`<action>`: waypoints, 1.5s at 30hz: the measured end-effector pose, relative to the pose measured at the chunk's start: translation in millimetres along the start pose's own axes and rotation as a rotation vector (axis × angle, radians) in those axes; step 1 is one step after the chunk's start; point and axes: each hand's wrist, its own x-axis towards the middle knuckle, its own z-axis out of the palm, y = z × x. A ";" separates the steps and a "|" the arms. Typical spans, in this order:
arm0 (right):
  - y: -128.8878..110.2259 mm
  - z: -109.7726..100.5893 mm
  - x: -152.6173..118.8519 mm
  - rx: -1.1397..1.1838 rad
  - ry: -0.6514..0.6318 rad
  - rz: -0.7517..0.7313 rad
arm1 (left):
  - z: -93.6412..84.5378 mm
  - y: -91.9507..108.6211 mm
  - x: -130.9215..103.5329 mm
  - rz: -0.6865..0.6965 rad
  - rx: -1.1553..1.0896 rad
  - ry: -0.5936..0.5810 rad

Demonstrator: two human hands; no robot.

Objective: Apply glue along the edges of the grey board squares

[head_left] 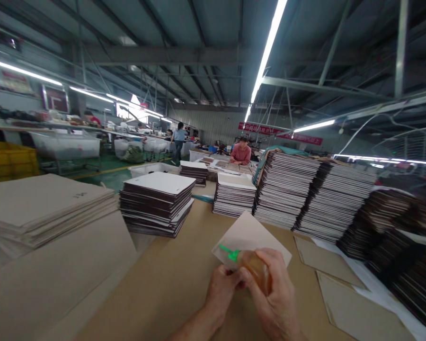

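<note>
A squeeze bottle (253, 269) of amber liquid with a green nozzle is wrapped by the fingers of my right hand (275, 289). Its nozzle points left, over a pale square sheet (248, 232) that sits cornerwise above the brown table (184, 265). My left hand (222, 289) is closed at the near corner of the sheet, pinching it, with its fingertips close beside the bottle. Part of the sheet is hidden behind the bottle and my hands.
Stacks of dark-edged boards (156, 199) stand at the back left, with taller stacks (287, 184) at the back right. Large beige sheets (39, 203) are piled left. Flat tan panels (330, 260) lie right. A person in red (240, 152) is across the table.
</note>
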 end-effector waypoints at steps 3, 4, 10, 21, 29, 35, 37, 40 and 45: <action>0.2 -1.6 1.7 -0.046 0.114 -0.004 | 1.2 1.7 -1.1 -0.013 -0.015 -0.010; 0.4 -1.8 1.9 -0.054 0.131 -0.002 | 1.5 2.1 -1.2 -0.019 -0.020 -0.013; 0.0 -2.3 1.6 -0.014 0.023 0.017 | 0.2 2.4 -0.5 -0.017 -0.021 -0.016; -1.5 -7.9 10.3 -0.094 0.069 -0.022 | 1.4 2.5 -3.4 -0.039 -0.025 -0.021; -7.2 -7.7 9.7 -0.092 -0.019 -0.045 | 0.6 0.1 -1.4 -0.024 -0.031 -0.033; -4.6 -5.8 3.9 -0.155 0.003 -0.037 | -0.3 -0.2 -1.0 -0.018 -0.028 -0.036; -5.5 -5.1 1.3 -0.107 -0.069 -0.031 | -0.4 0.4 -1.6 -0.009 -0.014 -0.034; -7.0 -5.2 1.5 -0.077 -0.069 -0.020 | 0.8 2.5 -2.7 -0.007 -0.001 -0.033; -6.3 -2.2 3.2 -0.090 -0.009 -0.017 | 3.7 7.4 -6.6 -0.019 0.014 -0.027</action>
